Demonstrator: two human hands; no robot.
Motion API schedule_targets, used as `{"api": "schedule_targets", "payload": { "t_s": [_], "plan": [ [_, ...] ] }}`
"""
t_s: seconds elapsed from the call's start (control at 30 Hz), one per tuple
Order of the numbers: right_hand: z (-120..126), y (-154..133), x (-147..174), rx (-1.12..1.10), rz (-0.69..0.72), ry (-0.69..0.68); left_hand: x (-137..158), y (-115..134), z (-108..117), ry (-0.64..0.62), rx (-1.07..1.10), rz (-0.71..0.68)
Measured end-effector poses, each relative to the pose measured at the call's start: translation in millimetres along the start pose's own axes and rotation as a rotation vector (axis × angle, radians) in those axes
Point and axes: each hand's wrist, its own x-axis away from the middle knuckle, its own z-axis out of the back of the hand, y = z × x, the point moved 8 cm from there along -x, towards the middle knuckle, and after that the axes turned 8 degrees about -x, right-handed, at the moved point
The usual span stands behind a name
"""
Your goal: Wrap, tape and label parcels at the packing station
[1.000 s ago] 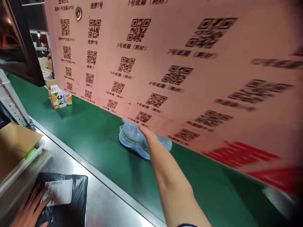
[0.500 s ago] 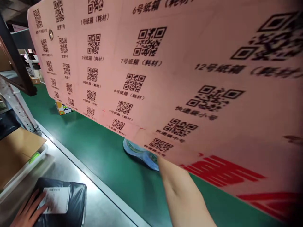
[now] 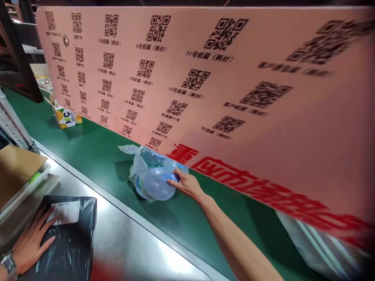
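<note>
My left hand [image 3: 33,242], with a metal watch on its wrist, lies spread on a black plastic-wrapped parcel [image 3: 68,248] with a white label [image 3: 68,212]. Its fingertips reach the label. My right arm stretches beneath the pink board, and my right hand [image 3: 187,184] closes on the side of a clear bluish plastic bottle [image 3: 159,185]. Something dark blue, perhaps its cap, shows between thumb and fingers. Clear plastic film [image 3: 129,149] is bunched at the bottle's far left. The board hides part of the bottle.
A large pink board [image 3: 263,117] printed with QR codes hangs across the view, above a green belt [image 3: 102,156]. A steel table [image 3: 125,230] runs along the near side. A juice carton [image 3: 68,117] stands on the belt; cardboard [image 3: 20,168] rests over a white bin [image 3: 43,171] at left.
My view has shifted, so the board sits higher and more of the belt shows. My right hand, hidden behind the board before, is now visible at the bottle. My left hand stays on the parcel.
</note>
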Motion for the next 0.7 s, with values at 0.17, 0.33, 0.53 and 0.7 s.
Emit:
{"api": "schedule_targets", "payload": {
  "t_s": [0.17, 0.33, 0.53, 0.7],
  "plan": [
    [1, -14, 67, -0.034, 0.019, -0.282, -5, -7, 0, -0.056, 0.049, -0.007],
    [3, -50, 75, 0.076, -0.014, -0.276, -19, -10, 7, -0.132, 0.121, 0.075],
    [-16, -113, 64, 0.266, -0.092, -0.086, -108, 42, 50, 0.121, 0.213, 0.116],
    [-83, -196, 48, 0.250, 0.125, -0.121, -183, 122, 54, 0.174, 0.383, -0.038]
  ]
}}
